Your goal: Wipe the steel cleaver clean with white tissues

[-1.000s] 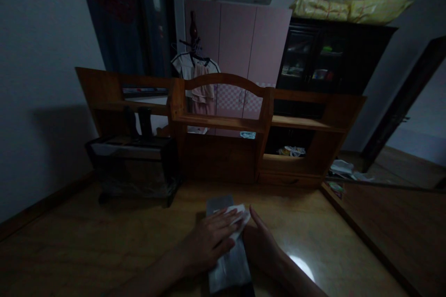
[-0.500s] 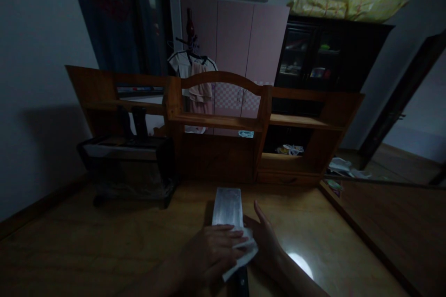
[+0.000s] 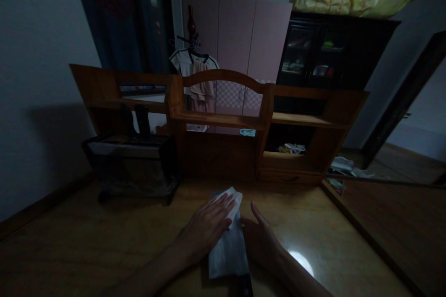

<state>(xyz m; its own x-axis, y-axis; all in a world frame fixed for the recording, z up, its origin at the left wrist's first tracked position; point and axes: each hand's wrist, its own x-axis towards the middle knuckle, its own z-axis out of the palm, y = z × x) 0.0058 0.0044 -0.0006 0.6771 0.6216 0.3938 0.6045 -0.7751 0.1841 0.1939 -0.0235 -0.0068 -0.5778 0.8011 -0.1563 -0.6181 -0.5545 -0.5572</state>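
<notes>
A cleaver points away from me over the wooden tabletop, its broad grey blade (image 3: pixel 228 253) turned flat side up and its black handle (image 3: pixel 245 285) at the bottom edge of the view. My left hand (image 3: pixel 211 225) presses a folded white tissue (image 3: pixel 236 202) onto the far part of the blade, fingers together and laid over it. Close along the blade's right side is my right hand (image 3: pixel 261 236), thumb stretched up and apart. Its other fingers are partly hidden at the blade, so whether they reach underneath is unclear.
A dark knife block (image 3: pixel 132 162) with black handles sticking out stands at the left. Behind the tabletop (image 3: pixel 146 236) rises a wooden shelf unit (image 3: pixel 219 120). A raised wooden edge (image 3: pixel 365 241) runs along the right. Light reflects off the surface near my right forearm.
My left hand and the tissue have slid forward along the blade, from near the handle to the far end, uncovering the near part. My right hand has hardly moved.
</notes>
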